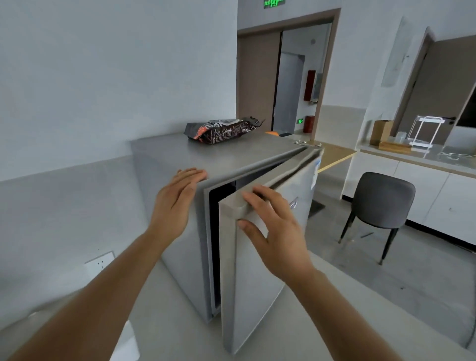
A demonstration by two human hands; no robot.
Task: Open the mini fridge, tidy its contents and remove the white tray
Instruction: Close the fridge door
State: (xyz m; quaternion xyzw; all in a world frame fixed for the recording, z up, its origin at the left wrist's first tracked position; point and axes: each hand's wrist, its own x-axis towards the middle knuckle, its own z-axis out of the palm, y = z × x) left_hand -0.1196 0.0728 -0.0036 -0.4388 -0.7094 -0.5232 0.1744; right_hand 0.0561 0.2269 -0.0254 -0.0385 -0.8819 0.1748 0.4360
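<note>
Interior behind the ajar door dark, contents unreadable. Left hand flat on mini fridge top corner; right hand, fingers straight, drapes door's top edge.

No text reads clearly: the green sign at 12 o'clock, the snack bag print and the fridge door sticker all blur.

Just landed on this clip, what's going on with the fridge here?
A person is at a small grey metal mini fridge. The left hand rests flat on the fridge's top front corner, as if steadying it. The right hand lies over the top corner of the grey fridge door, fingers on its upper edge, thumb on its face. The door is partly open, showing only a dark gap; no white tray is visible. A dark crinkled snack bag lies on top.
</note>
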